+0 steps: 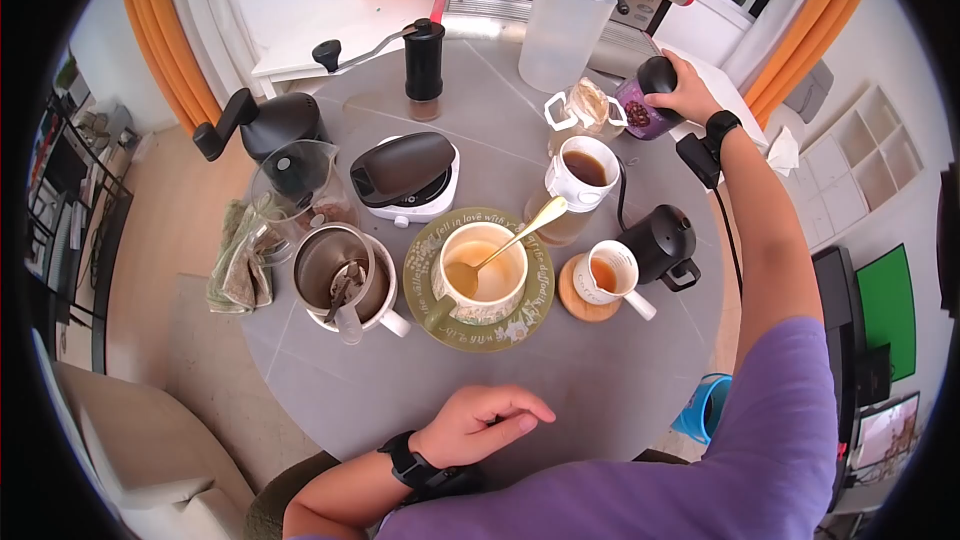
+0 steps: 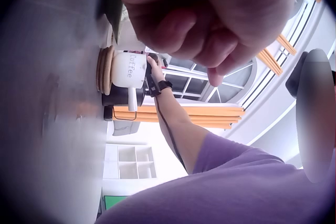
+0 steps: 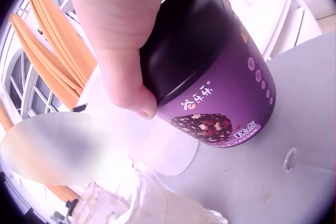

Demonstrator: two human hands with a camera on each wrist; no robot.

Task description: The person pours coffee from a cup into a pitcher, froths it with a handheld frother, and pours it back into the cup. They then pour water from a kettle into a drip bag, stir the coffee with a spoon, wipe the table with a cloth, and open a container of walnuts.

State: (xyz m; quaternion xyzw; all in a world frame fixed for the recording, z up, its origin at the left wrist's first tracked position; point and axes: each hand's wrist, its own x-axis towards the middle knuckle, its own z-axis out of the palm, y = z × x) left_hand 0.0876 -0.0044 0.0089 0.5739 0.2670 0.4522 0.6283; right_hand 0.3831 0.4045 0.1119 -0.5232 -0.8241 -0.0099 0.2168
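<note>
At the far right of the round table, my right hand (image 1: 690, 92) grips a purple canister (image 1: 640, 112) by its black lid (image 3: 184, 35). In the right wrist view the thumb lies along the lid's lower edge, and the printed label faces the camera. My left hand (image 1: 482, 425) is at the near edge, in front of the green plate (image 1: 425, 325), holding nothing. Its fingers are loosely curled in the left wrist view. On that plate a cup (image 1: 510, 292) holds a gold spoon (image 1: 520, 232). Beside the canister is a glass jar with white handles (image 1: 580, 110).
A white cup of dark liquid (image 1: 572, 180), a small handled cup (image 1: 612, 275) on a wooden coaster and a black kettle (image 1: 660, 245) stand at right. Left are a scale (image 1: 440, 200), a glass pitcher (image 1: 300, 185) and a metal pot (image 1: 320, 250). A tall plastic jug (image 1: 565, 30) stands behind.
</note>
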